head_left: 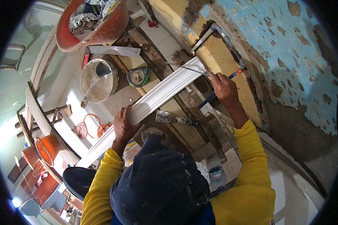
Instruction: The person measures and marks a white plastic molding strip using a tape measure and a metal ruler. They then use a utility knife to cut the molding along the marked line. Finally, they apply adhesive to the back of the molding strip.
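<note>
A long white plaster moulding lies slanted across a wooden scaffold plank, running from lower left to upper right. My left hand grips its lower part. My right hand holds a hacksaw with an orange and blue frame; its thin blade rests on the moulding's upper end. My yellow sleeves and dark trousers fill the bottom of the view.
A putty knife lies on the plank near me. A tape measure, a metal square, a white bucket with a trowel and an orange basin sit farther along. A peeling blue and yellow wall stands on the right.
</note>
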